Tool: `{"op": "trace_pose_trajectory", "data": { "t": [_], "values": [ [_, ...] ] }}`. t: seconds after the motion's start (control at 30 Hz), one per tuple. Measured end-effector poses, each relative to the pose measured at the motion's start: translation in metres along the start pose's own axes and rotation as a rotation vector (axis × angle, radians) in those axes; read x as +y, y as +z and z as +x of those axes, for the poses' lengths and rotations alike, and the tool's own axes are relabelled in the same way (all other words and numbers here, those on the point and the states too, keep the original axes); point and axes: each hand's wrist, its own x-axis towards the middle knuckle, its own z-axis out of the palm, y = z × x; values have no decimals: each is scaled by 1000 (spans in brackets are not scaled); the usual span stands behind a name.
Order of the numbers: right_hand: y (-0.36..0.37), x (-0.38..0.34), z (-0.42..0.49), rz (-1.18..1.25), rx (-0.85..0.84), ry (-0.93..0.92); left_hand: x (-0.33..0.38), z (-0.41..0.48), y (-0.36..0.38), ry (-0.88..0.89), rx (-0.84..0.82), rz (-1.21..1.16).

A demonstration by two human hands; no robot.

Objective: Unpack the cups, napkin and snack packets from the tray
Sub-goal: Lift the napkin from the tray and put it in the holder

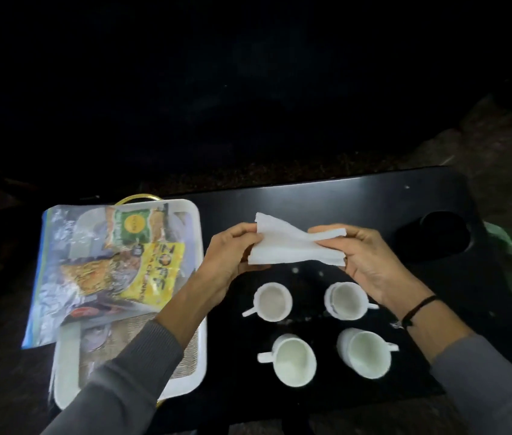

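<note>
Both hands, left hand (228, 257) and right hand (364, 262), pinch napkin (286, 246) ends.

Dark room, black table (358, 199)
Speckled floor (499, 146) dim (upper rt); round recess (436, 233) in table's rt end.

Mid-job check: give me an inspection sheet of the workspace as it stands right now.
Surface: black table, round recess at its right end.
Job's things: four white handled cups on the table; white paper napkin held over the table; clear zip bag of snack packets lying on the white plastic tray, overhanging its left edge.
Clutter: nothing seen.
Grips: left hand and right hand each pinch a napkin end.
Cables: nothing seen.
Surroundings: dark; little discernible.
</note>
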Motion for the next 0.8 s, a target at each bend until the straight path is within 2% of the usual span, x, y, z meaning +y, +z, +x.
{"op": "trace_pose_trajectory", "data": {
  "t": [0.17, 0.5, 0.57, 0.73, 0.8],
  "values": [
    [-50, -2, -21, 70, 105, -37, 2, 5, 55, -18, -27, 78],
    [-145, -28, -51, 69, 460, -110, 4, 14, 168, -16, -114, 315],
    [-161, -34, -56, -26, 525, -156, 2, 16, 185, -21, -132, 332],
    [-190, -47, -62, -448, 710, -241, 0, 17, 210, -35, -160, 342],
    [-193, -54, -62, -577, 735, -265, -1, 19, 213, -45, -161, 330]
  ]
}}
